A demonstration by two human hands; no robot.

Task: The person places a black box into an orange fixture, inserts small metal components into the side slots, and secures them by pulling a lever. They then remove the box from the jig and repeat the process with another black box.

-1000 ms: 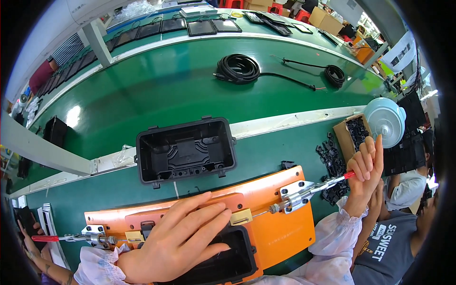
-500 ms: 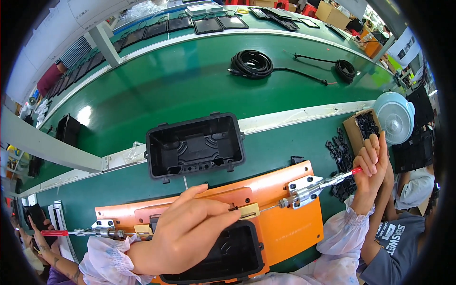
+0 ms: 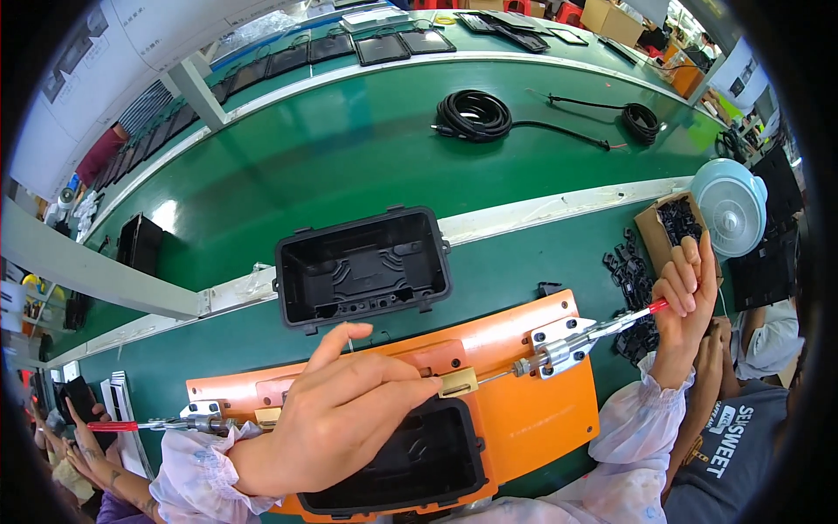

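Observation:
My right hand (image 3: 685,293) is closed round the red handle (image 3: 656,306) of a push-type toggle clamp (image 3: 559,351), bolted to an orange fixture plate (image 3: 546,419). The clamp's thin rod reaches a small brass-coloured slotted block (image 3: 458,382). At that block's left end, my left hand (image 3: 336,419) has thumb and forefinger pinched together; whatever lies between them is hidden. Below it, a black plastic box (image 3: 428,463) sits in the fixture, partly covered by my hand. A second clamp (image 3: 188,423) with a red handle is mounted at the fixture's left end.
Behind the fixture stands another open black box (image 3: 362,271). Loose black clips (image 3: 630,271) lie right, beside a carton of small black parts (image 3: 676,218) and a pale blue fan (image 3: 729,210). Coiled black cables (image 3: 476,115) rest farther back. Co-workers' arms (image 3: 118,485) show at both sides.
The small black piece seen at my left fingertips is now out of sight, with the fingertips at the brass block. My right hand keeps its hold on the handle. The view has shifted slightly.

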